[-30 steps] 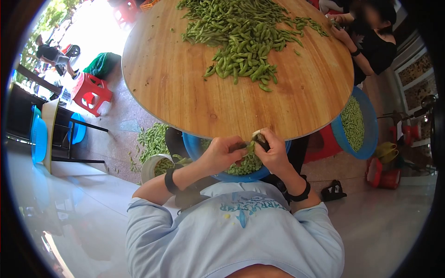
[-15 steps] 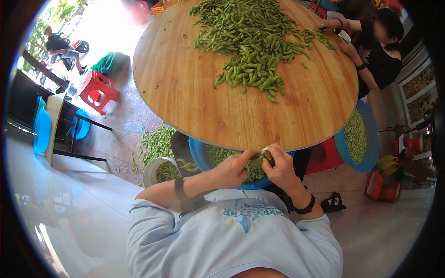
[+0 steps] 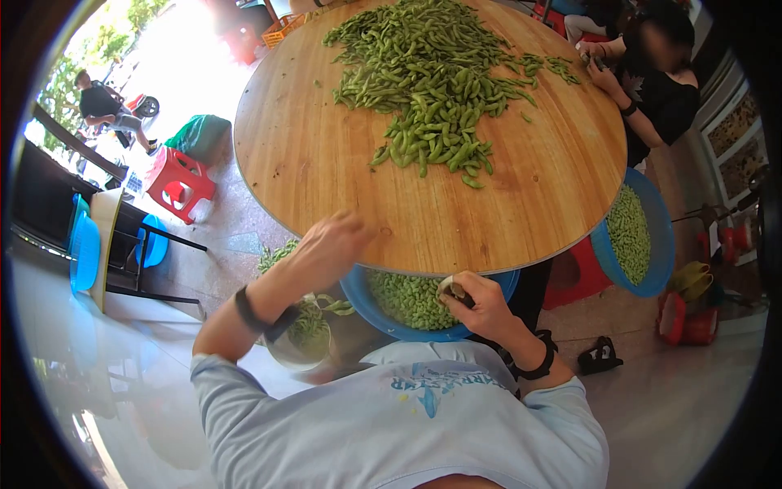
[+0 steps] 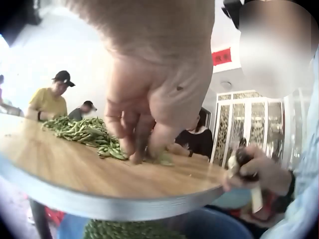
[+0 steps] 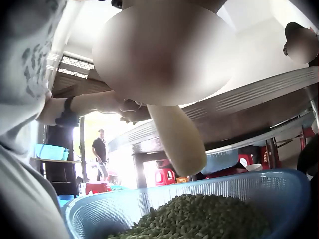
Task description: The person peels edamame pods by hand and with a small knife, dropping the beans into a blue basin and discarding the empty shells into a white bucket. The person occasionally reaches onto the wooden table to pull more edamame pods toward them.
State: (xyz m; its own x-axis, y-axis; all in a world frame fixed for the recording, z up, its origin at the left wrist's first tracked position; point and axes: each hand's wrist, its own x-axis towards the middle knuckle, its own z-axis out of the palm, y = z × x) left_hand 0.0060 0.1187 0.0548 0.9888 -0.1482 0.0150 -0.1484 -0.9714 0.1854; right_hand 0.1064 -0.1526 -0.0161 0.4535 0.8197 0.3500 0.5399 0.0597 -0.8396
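My left hand (image 3: 334,244) is blurred over the table's near left edge. Its fingers hang loosely downward in the left wrist view, with a blurred green patch beside the fingertips; I cannot tell whether they touch it. Lower right, my right hand (image 3: 481,308) curls round a small dark and pale thing (image 3: 447,287) above the blue basket (image 3: 383,323) of shelled beans (image 3: 411,297). A long, pale, rounded piece (image 5: 177,142) points down over that basket in the right wrist view. Green pods (image 3: 432,90) lie heaped on the round table (image 3: 301,163).
Another blue basket (image 3: 661,253) of beans stands at the right, near a person in black (image 3: 664,102) at the table. A pale bucket (image 3: 305,334) with pods stands below my left forearm. Further left is a red stool (image 3: 175,183).
My left hand has parted from the right and moved left and up, over the table's edge. My right hand keeps its hold above the basket. The view has shifted slightly.
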